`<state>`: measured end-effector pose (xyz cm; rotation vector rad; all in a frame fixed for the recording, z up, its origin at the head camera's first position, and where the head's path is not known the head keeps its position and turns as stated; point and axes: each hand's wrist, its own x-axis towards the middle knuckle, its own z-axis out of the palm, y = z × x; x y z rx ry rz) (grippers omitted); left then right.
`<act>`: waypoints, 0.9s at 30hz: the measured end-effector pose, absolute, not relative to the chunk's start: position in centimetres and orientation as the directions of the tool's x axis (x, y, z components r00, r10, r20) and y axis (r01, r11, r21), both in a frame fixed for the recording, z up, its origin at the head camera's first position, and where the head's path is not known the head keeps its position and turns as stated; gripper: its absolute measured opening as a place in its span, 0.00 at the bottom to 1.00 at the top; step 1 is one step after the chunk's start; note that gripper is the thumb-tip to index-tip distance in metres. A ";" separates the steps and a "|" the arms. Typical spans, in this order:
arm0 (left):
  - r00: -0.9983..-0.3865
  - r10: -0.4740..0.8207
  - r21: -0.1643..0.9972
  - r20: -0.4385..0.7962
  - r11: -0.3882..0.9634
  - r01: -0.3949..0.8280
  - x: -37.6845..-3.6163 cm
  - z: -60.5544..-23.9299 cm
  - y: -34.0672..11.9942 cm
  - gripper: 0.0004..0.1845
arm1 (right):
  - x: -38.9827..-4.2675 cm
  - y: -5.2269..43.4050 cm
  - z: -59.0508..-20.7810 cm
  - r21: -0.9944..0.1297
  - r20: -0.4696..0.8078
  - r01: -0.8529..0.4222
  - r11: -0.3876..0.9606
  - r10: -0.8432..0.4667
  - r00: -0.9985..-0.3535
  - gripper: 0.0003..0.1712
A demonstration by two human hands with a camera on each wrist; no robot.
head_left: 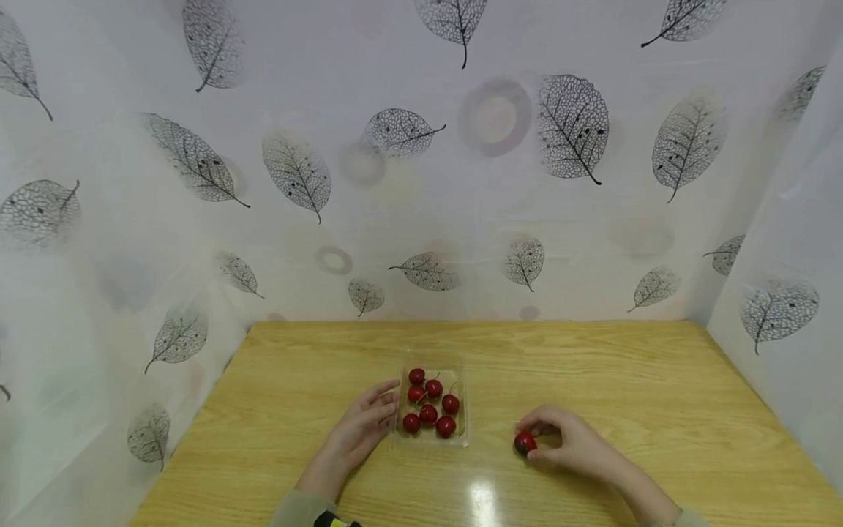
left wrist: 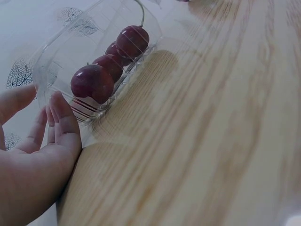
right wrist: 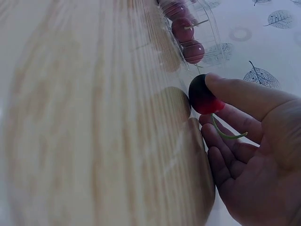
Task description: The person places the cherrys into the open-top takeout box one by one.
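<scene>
My right hand (head_left: 571, 443) pinches a cherry (head_left: 525, 443) on the bench (head_left: 658, 395), right of the clear tray (head_left: 431, 438); only my right wrist view shows its green stem (right wrist: 225, 134). My left hand (head_left: 358, 427) lies open-fingered against the tray. Leaf-print sheeting (head_left: 566, 128) surrounds the bench.

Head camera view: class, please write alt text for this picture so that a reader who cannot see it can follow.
A person's right hand pinches a red cherry on a wooden table. To its left, the left hand rests with straight fingers against a clear plastic tray holding seven more cherries. Leaf-patterned white sheeting stands behind.
</scene>
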<state>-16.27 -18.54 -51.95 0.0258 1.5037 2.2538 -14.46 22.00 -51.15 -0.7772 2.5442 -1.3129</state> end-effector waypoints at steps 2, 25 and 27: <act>-0.907 0.360 0.885 -0.216 -0.321 -0.338 -16.3 -52.0 -18.6 0.31 | -14.4 22.0 -51.2 -0.798 0.085 -0.374 0.473 -0.525 -0.847 0.22; -0.908 0.364 0.883 -0.210 -0.329 -0.336 -16.1 -51.7 -18.4 0.30 | -14.4 21.8 -51.1 -0.822 0.077 -0.350 0.450 -0.520 -0.851 0.20; -0.907 0.366 0.883 -0.207 -0.329 -0.334 -16.1 -51.8 -18.4 0.29 | -14.5 21.7 -51.0 -0.824 0.076 -0.350 0.446 -0.525 -0.848 0.21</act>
